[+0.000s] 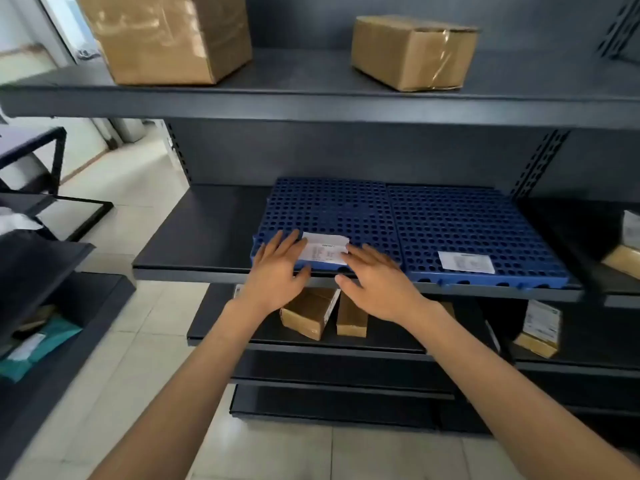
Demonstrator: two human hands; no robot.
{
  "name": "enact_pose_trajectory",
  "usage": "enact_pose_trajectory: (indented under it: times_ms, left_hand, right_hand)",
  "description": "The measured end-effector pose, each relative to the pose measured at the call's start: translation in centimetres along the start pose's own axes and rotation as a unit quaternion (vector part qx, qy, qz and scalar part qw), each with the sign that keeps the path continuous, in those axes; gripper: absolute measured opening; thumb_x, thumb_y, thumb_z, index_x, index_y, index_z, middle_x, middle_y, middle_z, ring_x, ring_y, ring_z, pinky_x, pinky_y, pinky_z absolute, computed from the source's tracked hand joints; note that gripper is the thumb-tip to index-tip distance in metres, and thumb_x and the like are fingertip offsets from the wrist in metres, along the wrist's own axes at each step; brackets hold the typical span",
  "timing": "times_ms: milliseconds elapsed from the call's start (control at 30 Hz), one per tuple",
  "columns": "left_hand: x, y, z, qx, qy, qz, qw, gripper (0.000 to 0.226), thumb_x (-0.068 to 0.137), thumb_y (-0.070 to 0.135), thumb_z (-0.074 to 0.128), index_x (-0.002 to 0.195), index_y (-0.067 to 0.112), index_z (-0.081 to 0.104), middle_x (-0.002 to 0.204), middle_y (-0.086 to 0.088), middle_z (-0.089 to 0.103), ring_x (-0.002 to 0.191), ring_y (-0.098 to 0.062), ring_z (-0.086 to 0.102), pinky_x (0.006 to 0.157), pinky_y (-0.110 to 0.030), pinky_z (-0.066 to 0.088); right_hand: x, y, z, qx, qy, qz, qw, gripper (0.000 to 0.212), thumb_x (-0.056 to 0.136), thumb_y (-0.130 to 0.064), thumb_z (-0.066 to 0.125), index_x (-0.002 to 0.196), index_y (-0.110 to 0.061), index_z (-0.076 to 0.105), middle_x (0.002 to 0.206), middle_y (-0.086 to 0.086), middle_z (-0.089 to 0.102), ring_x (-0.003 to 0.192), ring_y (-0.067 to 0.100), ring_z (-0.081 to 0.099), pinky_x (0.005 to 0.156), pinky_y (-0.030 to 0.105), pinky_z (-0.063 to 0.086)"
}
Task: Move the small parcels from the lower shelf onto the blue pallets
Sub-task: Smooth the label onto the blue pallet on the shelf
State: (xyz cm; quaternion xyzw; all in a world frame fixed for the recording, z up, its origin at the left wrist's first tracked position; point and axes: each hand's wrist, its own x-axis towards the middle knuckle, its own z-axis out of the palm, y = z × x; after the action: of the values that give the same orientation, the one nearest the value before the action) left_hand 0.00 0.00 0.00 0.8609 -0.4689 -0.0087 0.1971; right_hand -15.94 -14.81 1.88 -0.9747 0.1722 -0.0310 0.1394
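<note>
Placing step: left hand and right hand, fingers spread flat, not gripping, bracketed a flat white-labelled parcel on the left perforated blue plastic pallet. Next, probably: reach down for the brown cardboard parcels on the lower shelf.

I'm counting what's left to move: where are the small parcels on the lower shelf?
In the head view, two brown parcels sit side by side on the lower shelf, just below the hands and the left blue pallet.
</note>
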Motion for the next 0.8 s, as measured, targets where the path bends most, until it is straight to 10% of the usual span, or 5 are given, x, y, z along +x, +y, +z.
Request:
enact_pose_trajectory:
  times_ms: [200, 600, 800]
  left_hand:
    - [3.7, -2.1, 1.9, 0.032, -0.078, 0.064, 0.994, 0.062, 0.097, 0.05, 0.04, 0.152, 0.027, 0.023, 0.162, 0.012, 0.015, 0.15, -0.019, 0.001, 0.12, -0.05, -0.004]
    - [3.9, -2.2, 1.5, 0.044, 0.012, 0.085, 0.995, 0.066, 0.09, 0.064, 0.025, 0.139, 0.026, 0.051, 0.147, 0.014, 0.044, 0.145, -0.018, 0.024, 0.118, -0.059, 0.001]
    - [5.2, 0.8, 0.9, -0.01, 0.068, 0.076, 0.995, 0.056, 0.093, 0.054, 0.036, 0.126, 0.017, 0.06, 0.126, 0.001, 0.061, 0.127, -0.024, 0.047, 0.113, -0.045, 0.028]
  right_hand:
    - [3.6, 1.1, 2.3, -0.011, -0.02, 0.029, 0.999, 0.057, 0.1, -0.051, 0.03, 0.151, -0.025, 0.026, 0.163, -0.009, 0.014, 0.15, 0.017, 0.005, 0.121, 0.046, 0.004]
    - [4.3, 2.6, 1.7, -0.038, 0.049, -0.037, 0.997, 0.044, 0.1, -0.041, 0.04, 0.138, -0.024, 0.052, 0.151, -0.009, 0.042, 0.146, 0.018, 0.023, 0.121, 0.05, 0.0]
    - [3.6, 3.6, 0.2, -0.011, 0.073, -0.048, 0.996, 0.047, 0.1, -0.038, 0.042, 0.141, -0.018, 0.049, 0.147, -0.005, 0.046, 0.143, 0.018, 0.029, 0.121, 0.05, 0.005]
